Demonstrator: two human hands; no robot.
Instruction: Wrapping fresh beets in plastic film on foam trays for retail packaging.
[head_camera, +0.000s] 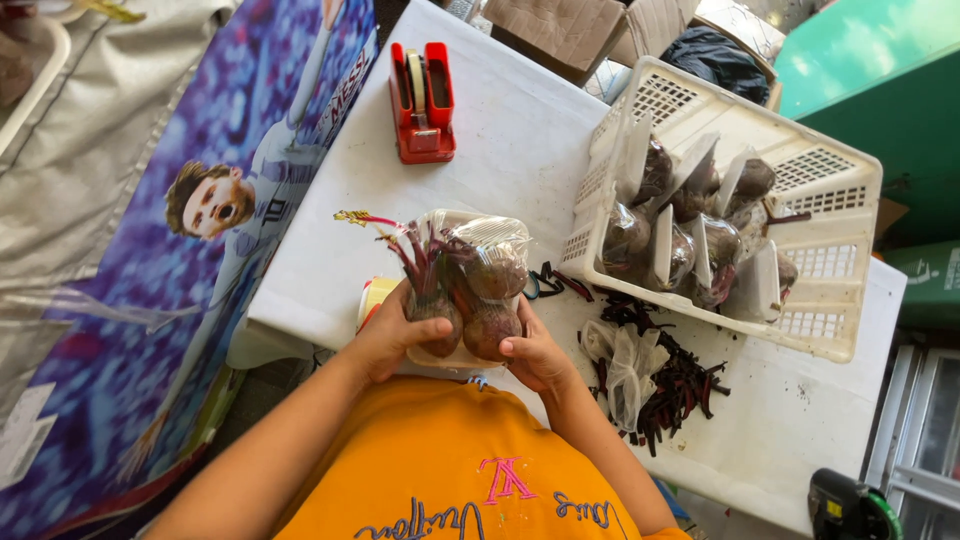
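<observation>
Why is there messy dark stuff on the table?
Dark red beet stem trimmings lie scattered over the white table beside the white basket, around a crumpled plastic bag. They look like cut-off scraps, not a spill. Nothing else seems odd.

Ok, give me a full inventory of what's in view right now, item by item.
Beetroot tray: one, white tray of dark red beets, part wrapped in clear film, held in both hands.
Basket: one, white plastic, right side of table.
Wrapped beet packs: several, in the basket.
Tape dispenser: one, red, far edge of table.
Beet trimmings: dark red pile, below the basket.
Table: one, white cover.
Poster: one, blue-purple, left.
Left hand: on the tray's left side.
Right hand: on the tray's right side.
</observation>
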